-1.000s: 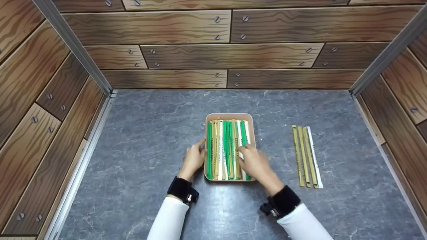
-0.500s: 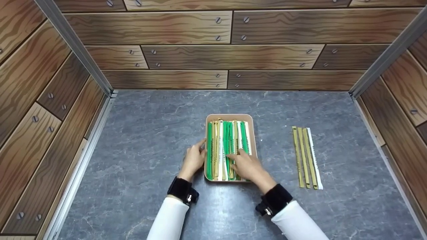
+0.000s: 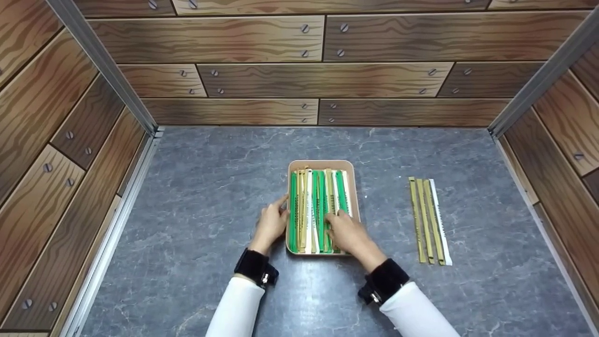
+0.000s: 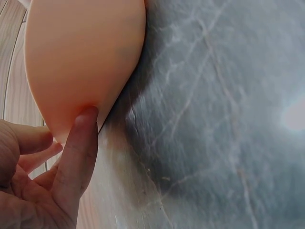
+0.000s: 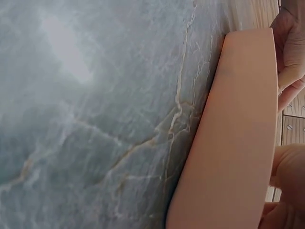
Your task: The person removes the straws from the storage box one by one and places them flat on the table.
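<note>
A shallow tan tray (image 3: 350,164) is filled with long, thin stick packets (image 3: 294,210) in green, gold and white, lying side by side. My left hand (image 3: 271,222) rests against the tray's left side; in the left wrist view its fingers (image 4: 78,152) touch the outer wall near a corner. Over the right half of the tray is my right hand (image 3: 348,234), its fingers bent down among the packets. Its fingertips are hidden, so whether they pinch a packet cannot be seen. In the right wrist view the tray wall (image 5: 228,129) covers much of the hands.
To the right of the tray, three gold packets (image 3: 425,220) and one white packet (image 3: 441,222) lie in a row on the grey marbled tabletop (image 3: 210,187). Wood-patterned panels (image 3: 262,42) enclose the back and both sides.
My right hand has shifted left and slightly nearer within the tray, then its fingers drew back a little to the right. Some middle packets have shifted. The left hand stays put.
</note>
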Motion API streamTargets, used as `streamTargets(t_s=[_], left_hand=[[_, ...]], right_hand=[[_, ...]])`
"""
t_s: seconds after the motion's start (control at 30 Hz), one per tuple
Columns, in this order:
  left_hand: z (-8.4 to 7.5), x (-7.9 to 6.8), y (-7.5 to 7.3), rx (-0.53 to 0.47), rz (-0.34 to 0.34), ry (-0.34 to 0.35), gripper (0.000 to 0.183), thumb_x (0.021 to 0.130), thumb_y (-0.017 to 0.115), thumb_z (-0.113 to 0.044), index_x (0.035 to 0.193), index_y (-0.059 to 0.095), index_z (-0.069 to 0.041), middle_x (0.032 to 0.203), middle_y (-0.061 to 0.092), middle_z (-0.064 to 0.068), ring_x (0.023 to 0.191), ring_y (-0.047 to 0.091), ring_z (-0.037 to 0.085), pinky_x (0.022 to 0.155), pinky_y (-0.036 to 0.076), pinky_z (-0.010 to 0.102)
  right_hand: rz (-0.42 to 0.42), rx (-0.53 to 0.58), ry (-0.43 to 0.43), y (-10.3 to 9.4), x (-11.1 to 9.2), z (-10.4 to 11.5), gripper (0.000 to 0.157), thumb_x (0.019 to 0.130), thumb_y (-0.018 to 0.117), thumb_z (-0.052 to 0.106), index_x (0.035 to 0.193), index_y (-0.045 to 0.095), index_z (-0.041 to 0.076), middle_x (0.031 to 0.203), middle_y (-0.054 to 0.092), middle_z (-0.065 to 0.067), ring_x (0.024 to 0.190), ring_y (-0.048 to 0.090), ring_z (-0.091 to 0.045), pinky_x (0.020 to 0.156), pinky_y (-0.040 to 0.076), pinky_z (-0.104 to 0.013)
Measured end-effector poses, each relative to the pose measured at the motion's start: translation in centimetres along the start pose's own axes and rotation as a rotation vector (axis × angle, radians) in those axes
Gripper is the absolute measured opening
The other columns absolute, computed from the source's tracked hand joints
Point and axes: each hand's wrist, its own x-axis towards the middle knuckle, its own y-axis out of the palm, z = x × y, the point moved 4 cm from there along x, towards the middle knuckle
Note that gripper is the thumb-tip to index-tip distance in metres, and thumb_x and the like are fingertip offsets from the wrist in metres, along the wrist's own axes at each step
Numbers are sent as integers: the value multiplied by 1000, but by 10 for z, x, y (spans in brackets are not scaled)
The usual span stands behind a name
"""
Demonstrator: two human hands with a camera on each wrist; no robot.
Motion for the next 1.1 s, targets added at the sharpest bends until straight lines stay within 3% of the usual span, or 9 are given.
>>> streamTargets(t_s=[0.1,0.23,0.5,0.67,0.87,1.1], left_hand=[[-1,-1,-1,4,-4,11,48,95,61,-5,142,52,-7,90,70,15,62,62,16,55,53,29],[-1,0,-1,18,-7,31,47,95,60,-4,141,52,-6,86,70,14,60,61,16,54,52,30],[-1,0,0,10,6,17,48,96,59,-6,142,51,-8,89,70,14,63,63,15,55,53,28],[-1,0,-1,12,0,8,48,95,60,-6,142,52,-8,89,70,14,63,62,16,56,53,29],[-1,0,-2,4,6,1,48,95,60,-5,142,51,-8,88,69,14,61,61,15,55,53,28],[0,1,0,-3,13,-1,48,95,59,-5,143,50,-8,93,70,16,61,62,15,55,53,28]], right_hand=[[-45,-29,-3,-1,2,3,21,87,73,13,107,69,7,99,60,-13,73,59,-25,59,55,-39],[-101,-11,-39,0,5,11,25,86,74,13,110,69,6,103,63,-14,75,62,-25,61,56,-37],[-59,34,45,11,7,12,41,86,74,16,125,65,9,109,63,-17,82,63,-28,58,55,-35],[-67,112,60,10,7,10,45,80,68,2,124,65,7,111,65,-18,81,62,-27,53,51,-32],[-68,247,91,1,5,6,50,78,64,-5,128,61,3,120,64,-18,66,58,-18,50,48,-28],[-117,400,92,-19,-8,-7,60,78,62,-12,136,53,1,83,62,-11,60,54,-17,49,49,-29]])
